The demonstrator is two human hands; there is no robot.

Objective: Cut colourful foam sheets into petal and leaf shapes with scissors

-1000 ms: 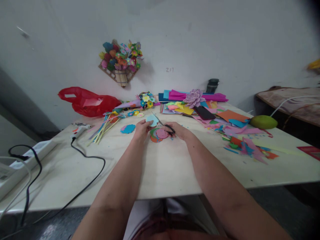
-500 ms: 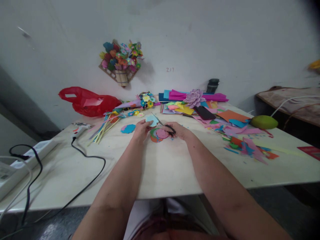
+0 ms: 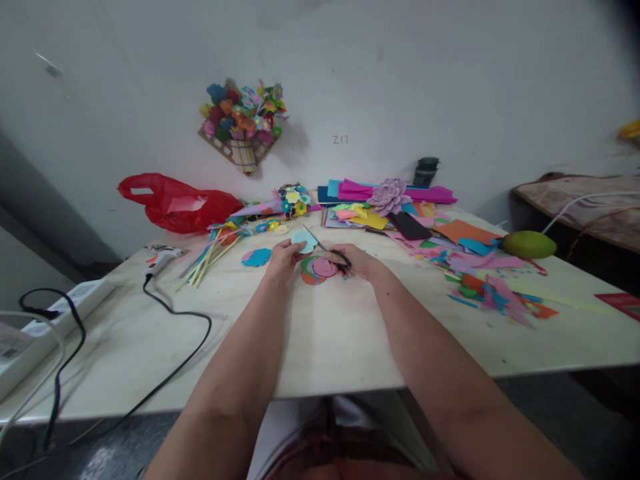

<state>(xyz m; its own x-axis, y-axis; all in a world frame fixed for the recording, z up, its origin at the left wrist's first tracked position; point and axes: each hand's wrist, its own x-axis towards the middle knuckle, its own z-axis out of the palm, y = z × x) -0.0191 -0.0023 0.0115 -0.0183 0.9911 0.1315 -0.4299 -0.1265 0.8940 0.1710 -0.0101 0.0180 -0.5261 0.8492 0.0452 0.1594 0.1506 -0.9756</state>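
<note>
My left hand [image 3: 284,258] pinches a light blue piece of paper [image 3: 304,241] above the table. In my right hand [image 3: 351,261] is a pair of black-handled scissors [image 3: 341,259], its blades pointing up and left along the right side of the light blue piece. Beneath and between my hands lie overlapping round cut-outs, a pink one [image 3: 324,267] on top and an orange one [image 3: 313,279] lower down. A blue scalloped piece [image 3: 257,257] rests left of my left hand.
A glue gun [image 3: 163,260] with a black cord and a red bag [image 3: 180,203] are on the left. Paper sheets [image 3: 370,219], a black phone [image 3: 409,225], coloured scraps [image 3: 500,297] and a green oval object [image 3: 529,245] stand right. A power strip [image 3: 65,320] sits far left.
</note>
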